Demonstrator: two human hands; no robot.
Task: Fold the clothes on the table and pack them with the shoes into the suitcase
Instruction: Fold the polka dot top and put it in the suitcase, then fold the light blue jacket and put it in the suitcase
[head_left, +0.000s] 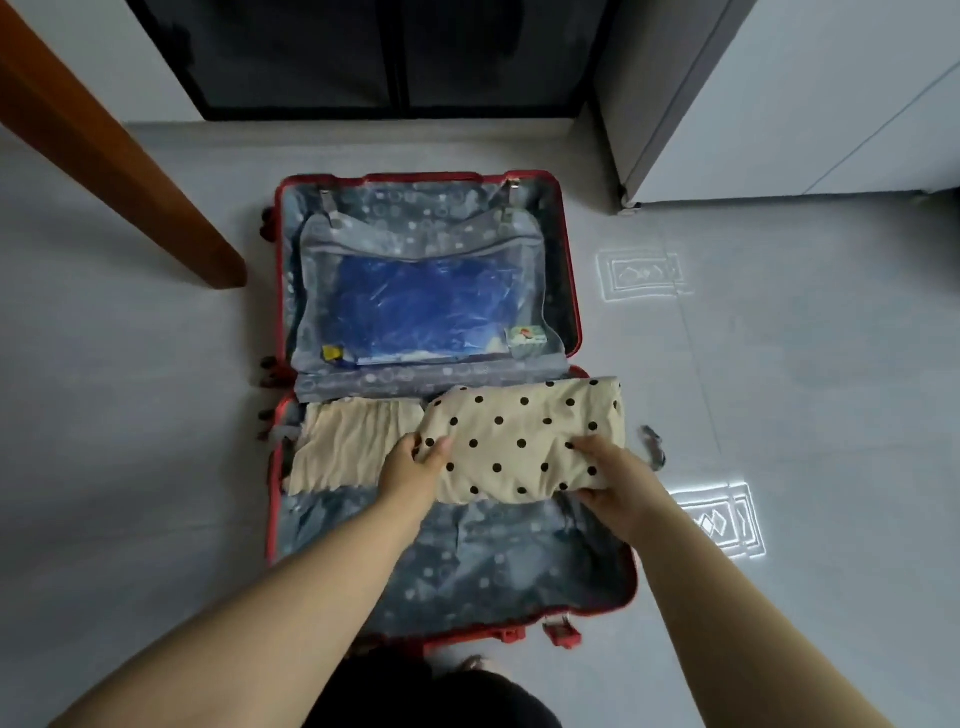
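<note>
Red suitcase (467, 561) lies open flat on the tiled floor (130, 415). Near half: a folded plain cream garment (343, 447) at the left and a folded polka-dot garment (519, 441) at the right, the two touching, both against the hinge side. Left hand (415, 470): grip closed on the polka-dot garment's left edge. Right hand (610, 480): grip closed on its near right corner, fingers on top, thumb beneath. Far half: a blue packet (415, 312) behind a clear pocket. A wooden leg (104, 145) stands at the far left.

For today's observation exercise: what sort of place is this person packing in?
Probably a room at home: tiled floor, a wooden table leg, pale cabinets, and an open red suitcase lying on it.
</note>
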